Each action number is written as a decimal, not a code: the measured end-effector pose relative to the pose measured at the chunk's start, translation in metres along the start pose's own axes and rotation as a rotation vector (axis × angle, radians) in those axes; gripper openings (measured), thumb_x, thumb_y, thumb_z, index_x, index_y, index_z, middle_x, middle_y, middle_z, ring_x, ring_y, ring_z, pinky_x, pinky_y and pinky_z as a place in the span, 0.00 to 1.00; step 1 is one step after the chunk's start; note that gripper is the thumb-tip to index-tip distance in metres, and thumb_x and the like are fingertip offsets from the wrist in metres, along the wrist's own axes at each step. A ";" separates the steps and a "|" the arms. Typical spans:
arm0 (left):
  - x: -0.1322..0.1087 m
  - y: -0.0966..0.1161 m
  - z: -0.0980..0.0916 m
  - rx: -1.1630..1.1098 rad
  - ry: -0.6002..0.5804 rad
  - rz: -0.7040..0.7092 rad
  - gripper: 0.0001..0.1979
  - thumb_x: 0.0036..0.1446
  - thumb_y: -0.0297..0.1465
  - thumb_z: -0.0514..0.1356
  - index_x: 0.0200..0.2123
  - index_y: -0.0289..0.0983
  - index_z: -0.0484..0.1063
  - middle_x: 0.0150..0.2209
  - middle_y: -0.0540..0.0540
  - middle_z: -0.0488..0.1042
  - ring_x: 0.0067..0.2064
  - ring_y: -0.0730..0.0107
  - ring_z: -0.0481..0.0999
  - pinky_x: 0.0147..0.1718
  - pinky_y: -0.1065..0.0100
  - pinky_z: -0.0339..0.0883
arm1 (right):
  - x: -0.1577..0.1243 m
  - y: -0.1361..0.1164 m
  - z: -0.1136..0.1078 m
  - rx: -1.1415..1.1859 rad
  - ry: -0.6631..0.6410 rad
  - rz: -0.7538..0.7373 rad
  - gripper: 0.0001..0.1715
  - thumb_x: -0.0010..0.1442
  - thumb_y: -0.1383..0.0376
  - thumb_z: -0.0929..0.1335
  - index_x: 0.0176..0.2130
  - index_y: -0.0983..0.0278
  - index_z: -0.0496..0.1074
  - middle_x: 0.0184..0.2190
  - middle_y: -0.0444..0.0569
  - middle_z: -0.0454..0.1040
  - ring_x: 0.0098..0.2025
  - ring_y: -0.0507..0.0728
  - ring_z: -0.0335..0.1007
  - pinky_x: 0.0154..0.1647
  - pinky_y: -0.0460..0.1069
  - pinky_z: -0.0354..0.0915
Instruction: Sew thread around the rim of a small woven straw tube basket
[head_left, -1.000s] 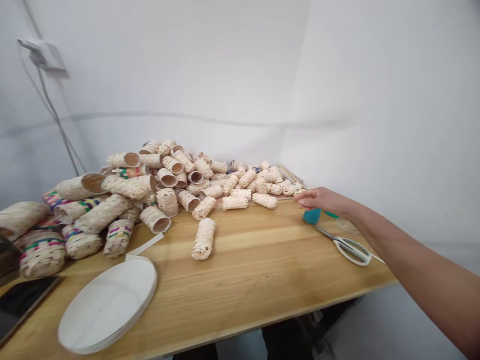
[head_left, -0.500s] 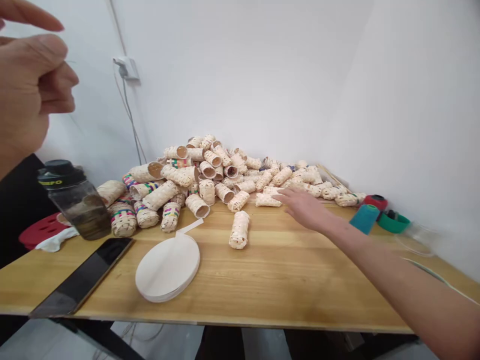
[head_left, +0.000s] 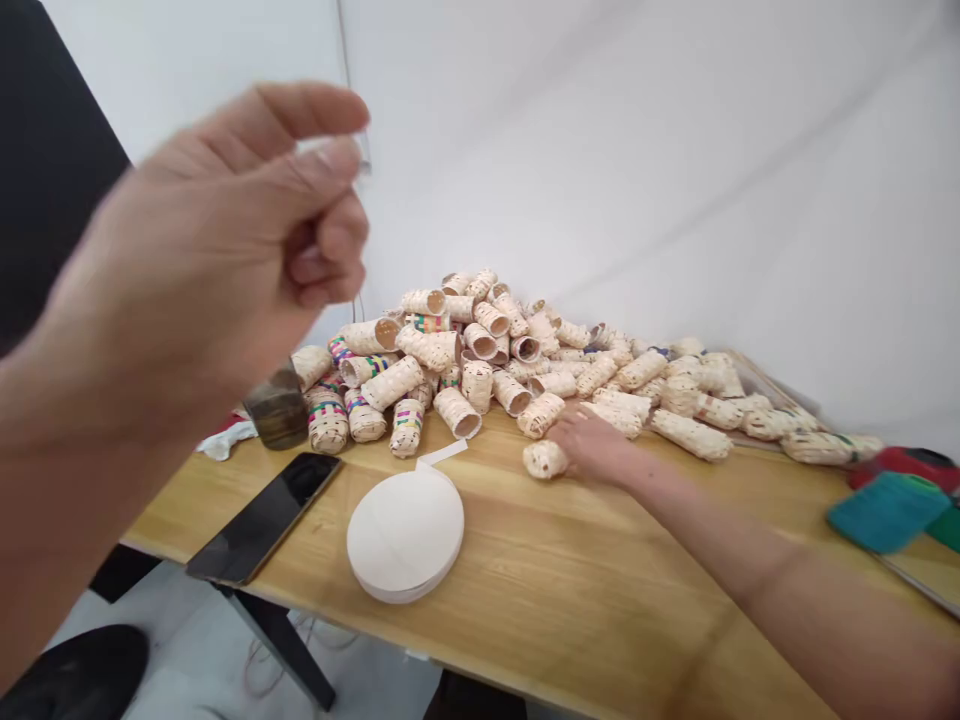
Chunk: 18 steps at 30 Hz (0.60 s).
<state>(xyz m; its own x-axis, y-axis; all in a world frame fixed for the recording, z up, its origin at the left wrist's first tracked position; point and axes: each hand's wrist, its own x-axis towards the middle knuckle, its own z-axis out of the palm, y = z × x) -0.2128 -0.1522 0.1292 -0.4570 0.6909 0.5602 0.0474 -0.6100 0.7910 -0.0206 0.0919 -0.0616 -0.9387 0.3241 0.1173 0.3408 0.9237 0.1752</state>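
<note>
While our left hand [head_left: 217, 240] is raised in a loose, blurred curl, our right hand [head_left: 596, 447] lies on the wooden table [head_left: 525, 640], its fingertips [head_left: 568, 437] on a small woven tube [head_left: 545, 459] beside the heap [head_left: 510, 350]; whether they grip it, we cannot tell.

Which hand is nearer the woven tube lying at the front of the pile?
The right hand is at the woven tube, fingers against it; the left hand is raised well above the table.
</note>
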 end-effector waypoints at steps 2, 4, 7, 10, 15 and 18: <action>0.002 -0.007 0.002 0.071 -0.106 0.077 0.09 0.61 0.19 0.53 0.39 0.36 0.69 0.19 0.55 0.57 0.19 0.85 0.60 0.17 0.82 0.51 | 0.002 0.011 -0.005 0.024 0.009 0.128 0.21 0.48 0.66 0.73 0.42 0.74 0.72 0.40 0.67 0.73 0.48 0.74 0.65 0.50 0.67 0.55; 0.007 -0.015 0.006 0.068 -0.193 0.060 0.09 0.62 0.19 0.50 0.39 0.36 0.67 0.18 0.56 0.56 0.18 0.87 0.58 0.18 0.82 0.47 | 0.006 0.015 -0.018 0.096 0.021 0.200 0.25 0.52 0.62 0.72 0.46 0.74 0.70 0.42 0.69 0.72 0.48 0.75 0.65 0.49 0.68 0.57; 0.017 -0.025 0.016 0.025 -0.309 0.036 0.08 0.63 0.21 0.51 0.42 0.35 0.66 0.19 0.57 0.56 0.19 0.89 0.57 0.19 0.82 0.46 | 0.012 0.002 -0.058 0.276 0.066 0.166 0.28 0.63 0.55 0.61 0.57 0.67 0.62 0.53 0.60 0.68 0.52 0.65 0.65 0.48 0.58 0.65; 0.028 -0.030 0.029 -0.008 -0.311 0.020 0.07 0.62 0.23 0.52 0.41 0.36 0.66 0.18 0.57 0.57 0.18 0.88 0.57 0.17 0.82 0.45 | 0.013 -0.026 -0.111 0.752 0.179 0.071 0.26 0.65 0.55 0.59 0.60 0.61 0.58 0.57 0.52 0.64 0.52 0.59 0.67 0.39 0.50 0.71; 0.041 -0.036 0.050 -0.081 -0.204 -0.061 0.06 0.60 0.25 0.55 0.40 0.38 0.67 0.18 0.57 0.58 0.15 0.86 0.58 0.14 0.81 0.48 | 0.007 -0.063 -0.168 1.376 0.269 0.042 0.25 0.60 0.62 0.68 0.56 0.58 0.64 0.54 0.49 0.68 0.41 0.54 0.71 0.25 0.43 0.69; 0.045 -0.039 0.063 -0.115 -0.208 -0.060 0.06 0.60 0.27 0.56 0.41 0.38 0.67 0.18 0.57 0.59 0.15 0.85 0.58 0.16 0.80 0.52 | 0.007 -0.072 -0.177 1.579 0.316 0.021 0.23 0.58 0.69 0.69 0.53 0.64 0.65 0.53 0.52 0.68 0.46 0.54 0.69 0.27 0.40 0.69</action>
<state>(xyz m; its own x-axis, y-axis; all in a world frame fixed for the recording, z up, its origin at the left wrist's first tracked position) -0.1795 -0.0730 0.1396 -0.2631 0.7851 0.5607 -0.0808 -0.5970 0.7981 -0.0427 -0.0084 0.0999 -0.8189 0.4708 0.3283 -0.2257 0.2619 -0.9383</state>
